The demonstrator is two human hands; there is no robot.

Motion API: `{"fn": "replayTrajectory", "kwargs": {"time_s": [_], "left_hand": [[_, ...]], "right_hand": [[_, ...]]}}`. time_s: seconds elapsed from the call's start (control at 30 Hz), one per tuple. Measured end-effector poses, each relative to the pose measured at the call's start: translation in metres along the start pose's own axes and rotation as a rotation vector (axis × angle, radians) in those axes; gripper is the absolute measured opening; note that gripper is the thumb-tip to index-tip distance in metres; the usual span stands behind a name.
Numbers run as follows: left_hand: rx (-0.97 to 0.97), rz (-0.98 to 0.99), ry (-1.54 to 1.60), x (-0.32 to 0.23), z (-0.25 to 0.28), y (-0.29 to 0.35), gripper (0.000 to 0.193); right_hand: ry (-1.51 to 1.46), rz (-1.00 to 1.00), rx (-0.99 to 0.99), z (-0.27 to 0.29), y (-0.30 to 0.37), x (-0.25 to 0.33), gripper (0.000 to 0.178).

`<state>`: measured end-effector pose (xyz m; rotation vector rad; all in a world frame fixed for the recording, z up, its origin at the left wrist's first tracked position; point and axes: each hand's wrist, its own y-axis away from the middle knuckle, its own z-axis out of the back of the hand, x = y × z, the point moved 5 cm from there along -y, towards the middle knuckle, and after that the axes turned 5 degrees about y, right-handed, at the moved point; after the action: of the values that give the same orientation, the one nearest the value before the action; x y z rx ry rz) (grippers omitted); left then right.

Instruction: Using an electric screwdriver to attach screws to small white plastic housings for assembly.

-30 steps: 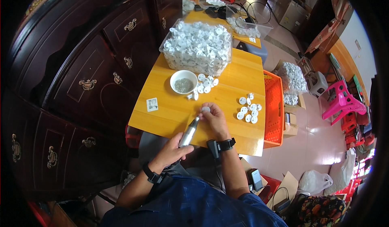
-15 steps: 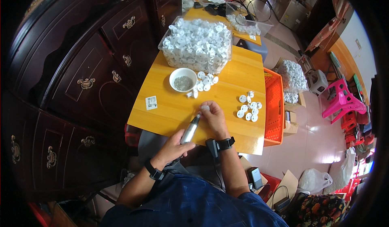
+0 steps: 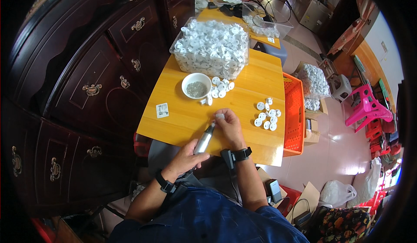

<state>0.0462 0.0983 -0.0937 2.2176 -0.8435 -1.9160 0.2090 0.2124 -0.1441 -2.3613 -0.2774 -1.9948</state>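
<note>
My left hand is wrapped round a silver electric screwdriver with a dark nose. Its tip points up and away, meeting a small white round plastic piece pinched in the fingers of my right hand. The contact point is too small to make out. Beyond my hands stands a white bowl holding many tiny shiny metal parts, probably screws. Loose white plastic pieces lie beside the bowl. Another group of white pieces is spread at the table's right side.
A clear tub heaped with white pieces stands at the back of the yellow table. A paper label lies on the left. An orange crate adjoins the right edge; a dark wooden cabinet rises at left.
</note>
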Motion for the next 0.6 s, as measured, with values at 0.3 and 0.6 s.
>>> {"fn": "replayTrajectory", "kwargs": {"time_s": [0.3, 0.6], "left_hand": [[0.028, 0.009, 0.065, 0.001, 0.0005, -0.0001, 0.021], [0.063, 0.04, 0.112, -0.0019, 0.0045, -0.0016, 0.018]], "right_hand": [[-0.063, -0.009, 0.054, 0.0019, -0.0007, -0.0043, 0.007], [-0.07, -0.004, 0.085, 0.0022, -0.0003, 0.0006, 0.011]]}}
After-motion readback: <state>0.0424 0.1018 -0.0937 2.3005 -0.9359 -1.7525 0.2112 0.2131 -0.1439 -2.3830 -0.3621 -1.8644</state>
